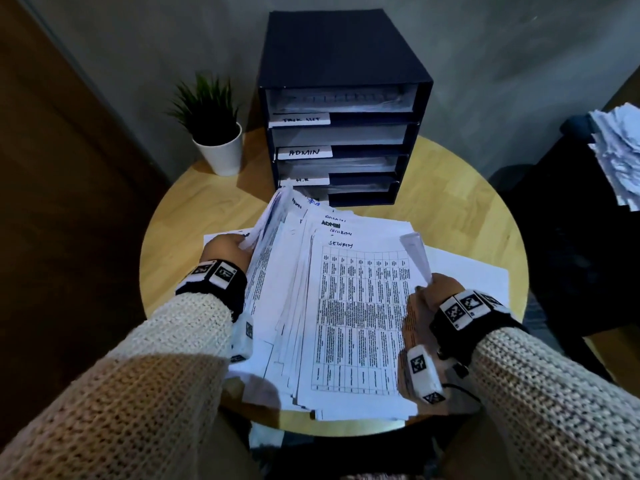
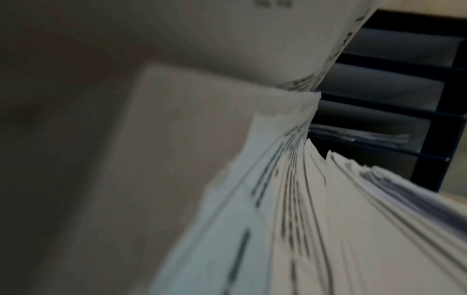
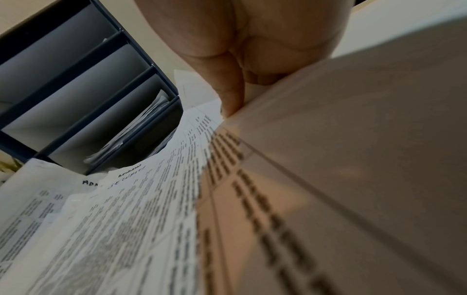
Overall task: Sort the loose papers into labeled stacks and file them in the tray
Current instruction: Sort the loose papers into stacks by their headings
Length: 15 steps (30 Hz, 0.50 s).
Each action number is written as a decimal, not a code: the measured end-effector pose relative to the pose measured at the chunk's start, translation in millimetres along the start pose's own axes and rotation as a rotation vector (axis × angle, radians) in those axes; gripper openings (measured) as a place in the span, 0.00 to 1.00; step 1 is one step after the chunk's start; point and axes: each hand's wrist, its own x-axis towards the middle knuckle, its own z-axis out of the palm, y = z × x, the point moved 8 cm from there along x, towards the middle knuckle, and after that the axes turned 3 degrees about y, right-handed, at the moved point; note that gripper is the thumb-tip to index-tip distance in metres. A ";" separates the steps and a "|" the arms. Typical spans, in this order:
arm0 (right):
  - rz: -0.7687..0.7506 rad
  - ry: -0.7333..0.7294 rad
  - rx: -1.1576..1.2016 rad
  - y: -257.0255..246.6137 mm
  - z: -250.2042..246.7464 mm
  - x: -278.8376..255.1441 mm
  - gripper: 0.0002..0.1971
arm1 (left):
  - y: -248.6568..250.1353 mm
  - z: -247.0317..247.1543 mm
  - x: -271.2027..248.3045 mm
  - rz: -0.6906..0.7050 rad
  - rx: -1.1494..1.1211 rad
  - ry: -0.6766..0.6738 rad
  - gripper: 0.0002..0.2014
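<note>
A thick, fanned stack of printed papers (image 1: 349,306) lies on the round wooden table (image 1: 460,209); the top sheet carries a table and handwritten "SECURITY". My left hand (image 1: 227,251) grips the stack's left edge, where sheets are lifted and splayed (image 2: 290,179). My right hand (image 1: 436,292) pinches the curled right edge of the upper sheets (image 3: 328,139), thumb (image 3: 227,87) on the paper. Behind the stack stands a dark blue tiered file tray (image 1: 341,109) with labels such as "ADMIN" (image 1: 304,152) and "H.R"; papers lie in its shelves (image 3: 131,137).
A small potted plant (image 1: 214,129) in a white pot stands at the table's back left. More loose white sheets (image 1: 464,271) lie under the stack. Another heap of papers (image 1: 620,150) rests on dark furniture at the right. A grey wall is behind.
</note>
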 end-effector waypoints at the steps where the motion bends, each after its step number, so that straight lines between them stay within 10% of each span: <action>1: -0.007 0.003 0.006 -0.5 0.3 -0.4 0.17 | 2.6 -5.6 0.4 0.024 0.007 0.022 0.15; 15: 0.065 -0.002 0.130 7.0 -3.6 -16.1 0.20 | 58.2 -159.1 -59.2 0.305 -0.104 0.495 0.13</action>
